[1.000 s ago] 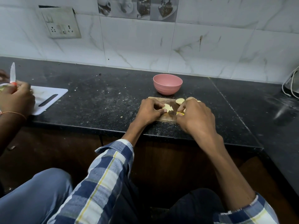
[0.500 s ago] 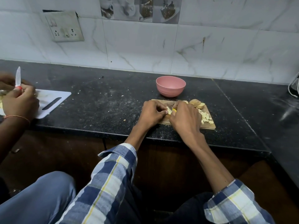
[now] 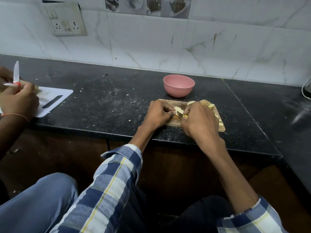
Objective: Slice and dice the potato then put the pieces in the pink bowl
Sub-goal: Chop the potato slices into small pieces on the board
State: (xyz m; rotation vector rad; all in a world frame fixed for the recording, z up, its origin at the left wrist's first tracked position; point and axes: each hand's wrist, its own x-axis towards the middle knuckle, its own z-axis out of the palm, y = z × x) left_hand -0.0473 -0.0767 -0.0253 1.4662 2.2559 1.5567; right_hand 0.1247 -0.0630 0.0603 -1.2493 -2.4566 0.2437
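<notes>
On the black tabletop (image 3: 104,105) a wooden cutting board (image 3: 173,122) lies near the front edge, and both of the person's hands work over it. The left hand (image 3: 159,114) has its fingers curled down onto a small stack of potato slices (image 3: 178,109) at the middle of the board, pinning them with fingertips and thumb. The right hand (image 3: 197,121) is wrapped around the yellow handle of a small knife (image 3: 180,113), whose short blade meets the potato slices just beside the left thumb. How far the blade has entered them cannot be told.

At the far right corner of the board sit uncut round slices (image 3: 206,103) in an overlapping pile. Along the board's right side, partly hidden by the right hand, lie diced pieces (image 3: 219,121).

The pink bowl (image 3: 178,85) stands on the tabletop just behind the board, apart from it; no potato shows above its rim.

Well to the left of the board, a white cutting board (image 3: 55,100) rests on the tabletop, and a second person's hand (image 3: 19,100) above it holds a white-bladed knife (image 3: 16,73) pointing upward. Behind the bowl rises a marbled tile wall with a switch plate (image 3: 64,20) at upper left.
</notes>
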